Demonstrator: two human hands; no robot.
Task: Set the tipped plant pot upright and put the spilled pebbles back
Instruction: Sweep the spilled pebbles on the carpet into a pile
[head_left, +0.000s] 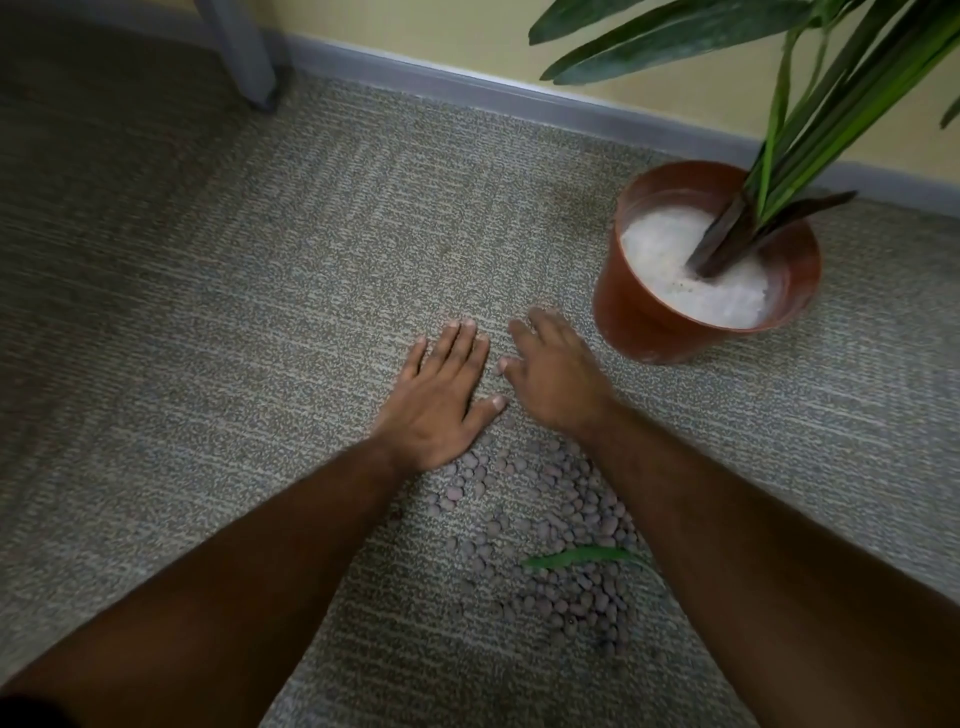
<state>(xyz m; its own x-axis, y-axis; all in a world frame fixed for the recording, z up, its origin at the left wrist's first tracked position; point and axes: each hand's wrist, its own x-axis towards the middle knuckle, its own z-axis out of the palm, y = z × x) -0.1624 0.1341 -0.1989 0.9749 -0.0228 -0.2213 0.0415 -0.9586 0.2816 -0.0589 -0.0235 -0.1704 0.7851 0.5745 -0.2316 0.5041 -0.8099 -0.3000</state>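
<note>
Terracotta-coloured round plastic plant pot (649, 312) stands upright on the grey woven carpet (234, 312), rim up, white filler showing inside around the dark stem of the green long-leaved plant (810, 130). Righting step looks done; the pebbles are what remains.

Left hand (441, 395): palm down, flat on the carpet, fingers extended and close together, thumb angled out toward the other hand. Holds nothing.

Right hand (556, 374): palm down, fingers loosely curved and a little apart, tips on or just above the carpet; contact cannot be told. Nothing seen in it.

Spilled small rounded grey-mauve pebbles (566, 525): a loose scatter on the carpet behind both hands, toward the person, between the two forearms. The near edge of the scatter touches the heel of the left hand; the patch runs back from the wrists, denser on the right forearm's side. A single fallen green leaf (582, 556) lies across the patch.

Key relation: the pot sits ahead and to the outside of the right hand, just beside its fingers; the left hand is farther off. Pebbles lie the opposite way, behind the palms. Judgement: both hands are placed beyond the scatter to rake it backward into a heap; the right hand is the nearer one for carrying to the pot.
</note>
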